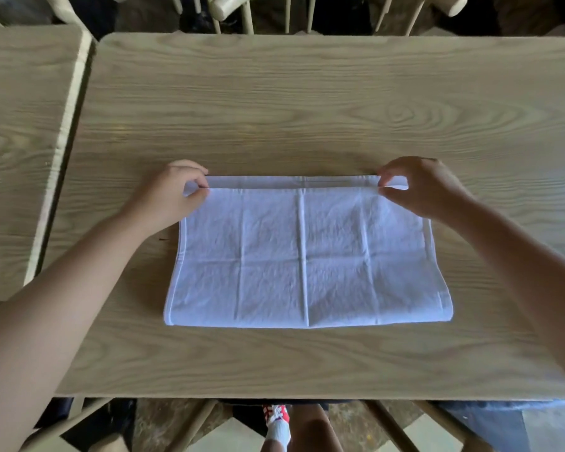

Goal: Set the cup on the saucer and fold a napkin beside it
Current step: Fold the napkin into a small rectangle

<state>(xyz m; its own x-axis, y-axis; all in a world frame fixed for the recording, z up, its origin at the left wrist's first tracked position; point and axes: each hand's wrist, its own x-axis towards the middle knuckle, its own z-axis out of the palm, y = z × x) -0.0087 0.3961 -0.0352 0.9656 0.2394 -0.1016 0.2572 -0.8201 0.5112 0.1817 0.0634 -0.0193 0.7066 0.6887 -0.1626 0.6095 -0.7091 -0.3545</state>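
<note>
A white cloth napkin [307, 256] lies folded in half on the wooden table [307, 102], its fold along the near edge and its two loose edges at the far side. My left hand [170, 194] pinches the far left corner of the upper layer. My right hand [418, 187] pinches the far right corner between thumb and fingers. A narrow strip of the lower layer shows beyond the upper edge. No cup or saucer is in view.
A second wooden table [23, 141] stands to the left across a narrow gap. Pale wooden chairs [235, 8] line the far side. Chair rails and a foot in a red-and-white shoe [276, 415] show below the near edge.
</note>
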